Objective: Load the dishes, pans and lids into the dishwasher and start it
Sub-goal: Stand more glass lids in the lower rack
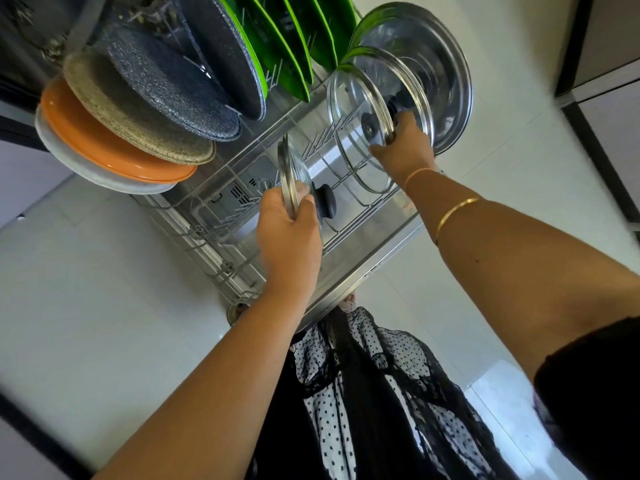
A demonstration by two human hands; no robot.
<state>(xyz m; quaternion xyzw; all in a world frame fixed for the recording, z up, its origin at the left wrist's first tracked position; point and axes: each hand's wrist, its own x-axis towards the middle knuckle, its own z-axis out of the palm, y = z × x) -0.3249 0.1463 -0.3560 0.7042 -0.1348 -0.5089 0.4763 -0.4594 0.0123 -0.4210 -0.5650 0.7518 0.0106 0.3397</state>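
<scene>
- Left hand (289,237) has its grip closed on the steel rim of a glass lid with a black knob (294,178); thumb and fingers pinch the edge. It holds the lid upright and edge-on over the near-left part of the pulled-out grey wire dishwasher rack (214,233), knob pointing right.
- Left forearm reaches in from the near left, wrist straight, back of the hand facing the camera.
- Right hand (403,147) is closed on the steel rim of a second round glass lid with steel rim (360,126) that stands upright in the rack tines, fingers curled over its right edge.
- Right arm comes in from the near right; a thin gold bangle (455,213) and a thin cord sit at the wrist.
- Just behind that lid stands another glass lid (412,84), then a big stainless steel lid (446,74) at the far right.
- Far side of the rack: bright green plates (294,46) on edge, speckled dark blue pans (180,88), a beige speckled pan (135,112), an orange plate (104,140), a pale grey plate (86,168).
</scene>
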